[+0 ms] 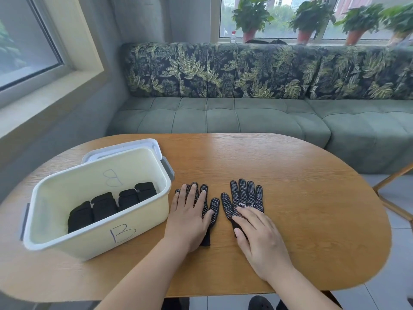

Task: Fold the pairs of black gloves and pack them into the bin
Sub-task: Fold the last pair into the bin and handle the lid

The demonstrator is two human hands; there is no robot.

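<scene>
Fingers (191,195) straight, L hand (190,220) flat on L glove (213,206), R hand (261,240) flat on R glove (244,198)

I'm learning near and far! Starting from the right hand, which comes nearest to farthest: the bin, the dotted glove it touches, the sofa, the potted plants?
1. Dotted glove: under the right hand, touching it.
2. Cream bin: on the left side of the table.
3. Green sofa: behind the table.
4. Potted plants: farthest back, above the sofa.
</scene>
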